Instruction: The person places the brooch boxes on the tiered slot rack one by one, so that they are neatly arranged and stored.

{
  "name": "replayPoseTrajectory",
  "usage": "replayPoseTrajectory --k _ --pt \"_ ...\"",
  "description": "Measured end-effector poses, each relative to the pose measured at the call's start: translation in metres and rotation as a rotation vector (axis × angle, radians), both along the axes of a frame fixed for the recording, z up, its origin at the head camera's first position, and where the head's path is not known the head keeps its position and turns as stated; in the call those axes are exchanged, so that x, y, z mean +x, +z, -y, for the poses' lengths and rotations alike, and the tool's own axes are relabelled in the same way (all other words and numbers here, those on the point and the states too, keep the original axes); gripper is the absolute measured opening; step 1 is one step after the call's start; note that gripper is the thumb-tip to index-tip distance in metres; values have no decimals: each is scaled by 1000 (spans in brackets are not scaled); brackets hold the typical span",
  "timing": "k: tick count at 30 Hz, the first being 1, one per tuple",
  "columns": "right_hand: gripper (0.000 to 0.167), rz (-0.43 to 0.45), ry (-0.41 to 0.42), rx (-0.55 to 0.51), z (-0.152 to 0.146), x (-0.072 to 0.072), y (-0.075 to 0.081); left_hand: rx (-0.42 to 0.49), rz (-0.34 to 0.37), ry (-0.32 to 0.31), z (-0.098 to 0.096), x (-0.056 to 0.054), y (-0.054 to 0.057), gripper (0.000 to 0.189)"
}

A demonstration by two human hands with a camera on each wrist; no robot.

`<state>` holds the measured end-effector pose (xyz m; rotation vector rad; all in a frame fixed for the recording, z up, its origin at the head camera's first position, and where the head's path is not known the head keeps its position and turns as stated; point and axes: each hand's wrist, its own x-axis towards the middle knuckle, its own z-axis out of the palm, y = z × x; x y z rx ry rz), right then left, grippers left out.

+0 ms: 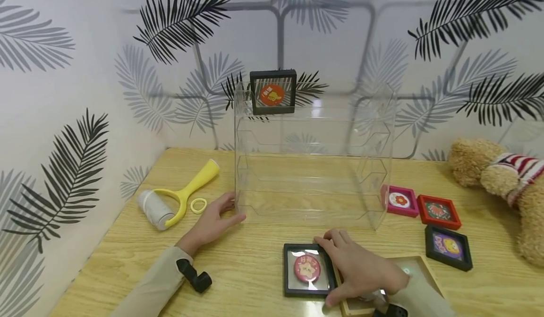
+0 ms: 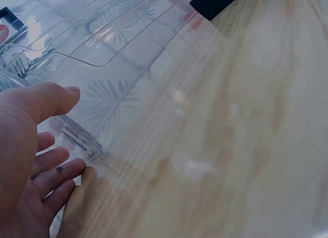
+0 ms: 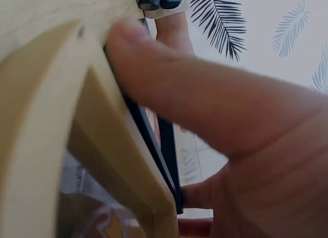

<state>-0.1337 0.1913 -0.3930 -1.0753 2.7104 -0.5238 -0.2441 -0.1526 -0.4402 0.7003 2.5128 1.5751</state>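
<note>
My left hand (image 1: 214, 223) is at the lower left corner of a clear acrylic tiered rack (image 1: 314, 208). In the left wrist view its thumb (image 2: 61, 97) stands apart from the loosely bent fingers, which lie beside the rack's clear edge (image 2: 82, 138). With the right hand (image 1: 361, 265) I hold a black square display frame (image 1: 286, 272) by its right side, thumb near one corner and fingers near the other. A round red badge (image 1: 307, 268) shows inside. A gold-coloured frame (image 1: 429, 274) lies under the right hand and wrist, partly hidden.
Another black frame (image 1: 273, 111) with an orange badge sits on the rack's top left. Pink (image 1: 400, 211), red (image 1: 456, 215) and black (image 1: 463, 265) frames lie to the right, near a teddy bear (image 1: 501, 182). At left are a yellow-handled roller (image 1: 182, 194) and a yellow ring (image 1: 192, 207).
</note>
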Motion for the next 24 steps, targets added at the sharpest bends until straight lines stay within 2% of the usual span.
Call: replayPoseTrajectory --k 4,7,10,14,19,21,24 --pt "103 -13 -23 -23 3 -1 -2 -8 -10 2 0 0 -1 57" --pt "97 -24 -49 -88 6 -1 -5 -6 -12 0 0 0 0 58" --pt "98 -22 -71 -160 9 -4 -7 -6 -15 -3 0 1 0 58" --pt "101 90 -76 -292 12 -9 -5 -13 -16 -1 1 2 0 57" --pt "99 342 -38 -565 14 -15 0 -15 -6 5 1 3 1 57" --pt "84 410 -34 -691 14 -16 0 -15 -6 7 1 3 2 57" --pt "55 418 -61 -843 15 -17 0 -18 -14 5 1 2 1 57"
